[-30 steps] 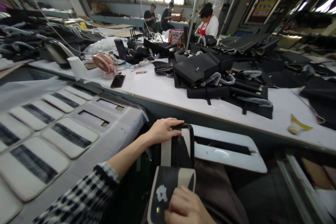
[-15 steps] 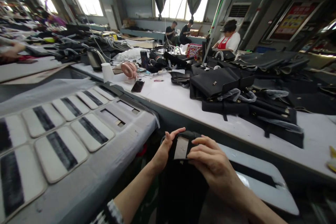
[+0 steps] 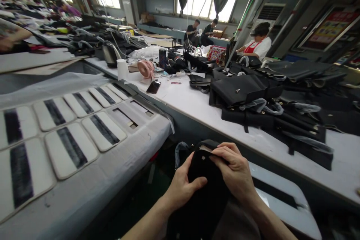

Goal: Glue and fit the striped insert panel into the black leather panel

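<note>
Evidently, the black bag (image 3: 206, 198) is lying low in front of the person's body, below the near edge of the table (image 3: 182, 99), with both hands grasping its upper end. The left hand (image 3: 181, 187) is clasping its left side, the thumb lying along the dark face, while the right hand (image 3: 233, 168) is pinching the top rim beside a pale strip (image 3: 206, 149). Judging by how the rim is bending under the fingers, the material is probably behaving as soft and light, with somewhat more stiffness along the edge; the dull face is suggesting a decent grip rather than a slippery one. The rim is likely offering the surest hold, thumb on 1 side and fingers on the other, whereas the lower part is looking slack and is probably needing support from the 2nd hand. A plastic-wrapped loop (image 3: 177, 155) is curving just left of the top; whether it is joining the bag is impossible to tell. Nothing is looking fragile, though hard pinching is possibly risking creases.
</note>
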The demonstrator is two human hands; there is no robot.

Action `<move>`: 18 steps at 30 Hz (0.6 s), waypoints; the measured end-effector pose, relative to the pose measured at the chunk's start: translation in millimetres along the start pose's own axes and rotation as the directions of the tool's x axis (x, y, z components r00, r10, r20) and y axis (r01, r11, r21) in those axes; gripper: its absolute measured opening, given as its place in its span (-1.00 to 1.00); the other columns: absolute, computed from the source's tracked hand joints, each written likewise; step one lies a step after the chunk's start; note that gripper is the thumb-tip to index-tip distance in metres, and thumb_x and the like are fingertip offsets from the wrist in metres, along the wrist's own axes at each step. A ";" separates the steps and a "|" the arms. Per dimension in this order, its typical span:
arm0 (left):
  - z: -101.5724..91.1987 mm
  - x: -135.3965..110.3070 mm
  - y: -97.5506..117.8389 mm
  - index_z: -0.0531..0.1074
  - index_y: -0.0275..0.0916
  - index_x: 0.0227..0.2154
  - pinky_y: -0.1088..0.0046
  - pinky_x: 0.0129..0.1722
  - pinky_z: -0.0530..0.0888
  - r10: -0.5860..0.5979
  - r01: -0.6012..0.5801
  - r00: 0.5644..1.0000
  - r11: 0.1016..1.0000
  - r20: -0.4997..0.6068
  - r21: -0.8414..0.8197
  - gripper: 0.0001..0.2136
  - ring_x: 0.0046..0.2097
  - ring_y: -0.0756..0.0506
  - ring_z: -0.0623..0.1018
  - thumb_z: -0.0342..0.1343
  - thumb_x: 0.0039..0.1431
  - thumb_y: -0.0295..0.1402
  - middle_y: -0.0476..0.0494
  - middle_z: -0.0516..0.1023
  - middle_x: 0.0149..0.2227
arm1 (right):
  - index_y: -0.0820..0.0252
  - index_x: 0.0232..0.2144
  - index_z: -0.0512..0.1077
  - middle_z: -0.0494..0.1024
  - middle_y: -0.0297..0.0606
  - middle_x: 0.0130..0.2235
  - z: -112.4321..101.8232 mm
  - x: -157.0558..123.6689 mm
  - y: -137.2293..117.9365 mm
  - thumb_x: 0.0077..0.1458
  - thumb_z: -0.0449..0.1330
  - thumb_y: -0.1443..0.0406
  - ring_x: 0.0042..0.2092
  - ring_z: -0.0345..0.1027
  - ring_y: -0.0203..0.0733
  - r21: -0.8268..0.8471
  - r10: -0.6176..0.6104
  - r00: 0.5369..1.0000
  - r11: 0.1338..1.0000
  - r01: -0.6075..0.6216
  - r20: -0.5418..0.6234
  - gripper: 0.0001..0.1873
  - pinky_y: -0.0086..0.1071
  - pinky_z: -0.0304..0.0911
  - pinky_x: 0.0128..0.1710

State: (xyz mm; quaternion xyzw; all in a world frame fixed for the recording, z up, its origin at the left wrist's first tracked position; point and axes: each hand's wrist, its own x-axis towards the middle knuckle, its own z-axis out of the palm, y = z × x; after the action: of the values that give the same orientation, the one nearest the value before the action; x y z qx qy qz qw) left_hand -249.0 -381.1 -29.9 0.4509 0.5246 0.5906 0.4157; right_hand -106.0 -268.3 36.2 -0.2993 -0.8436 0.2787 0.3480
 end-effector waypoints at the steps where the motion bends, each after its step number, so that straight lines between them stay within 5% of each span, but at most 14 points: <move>1: 3.4 -4.3 -0.8 0.17 -0.05 0.26 0.29 0.27 0.22 0.000 0.002 0.999 0.999 -0.032 0.034 -0.34 0.25 -0.17 0.31 0.26 0.12 -0.24 -0.04 0.33 0.24 | 0.02 -0.41 0.49 0.52 -0.37 -0.36 1.2 0.0 1.6 0.16 0.23 0.33 -0.12 0.26 -0.11 -0.014 0.010 1.000 1.000 -0.010 -0.009 -0.89 -0.22 0.25 -0.10; 6: 16.8 -11.1 -1.2 0.27 0.05 0.19 0.37 0.24 0.28 -0.014 0.044 0.982 0.987 -0.189 0.154 -0.51 0.20 -0.10 0.37 0.18 0.21 -0.27 0.08 0.40 0.18 | 0.02 -0.40 0.51 0.51 -0.36 -0.33 6.2 -1.2 7.8 0.14 0.24 0.33 -0.14 0.28 -0.12 -0.057 0.035 0.997 0.998 -0.040 -0.073 -0.90 -0.21 0.26 -0.12; 18: 25.0 1.4 -3.5 0.43 0.00 0.07 0.41 0.21 0.33 -0.075 0.093 0.961 0.994 -0.267 0.053 -0.68 0.15 -0.07 0.44 0.10 0.28 -0.19 0.07 0.48 0.10 | 0.06 -0.40 0.49 0.47 -0.32 -0.38 9.9 0.6 15.8 0.13 0.24 0.32 -0.17 0.26 -0.09 -0.095 0.052 0.988 0.993 -0.067 -0.145 -0.93 -0.20 0.23 -0.18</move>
State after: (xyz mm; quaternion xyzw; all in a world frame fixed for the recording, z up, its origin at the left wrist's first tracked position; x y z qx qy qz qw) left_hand -225.1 -373.2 -32.1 0.3585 0.6131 0.6099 0.3516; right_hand -108.9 -259.9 19.7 -0.3604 -0.8201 0.2247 0.3835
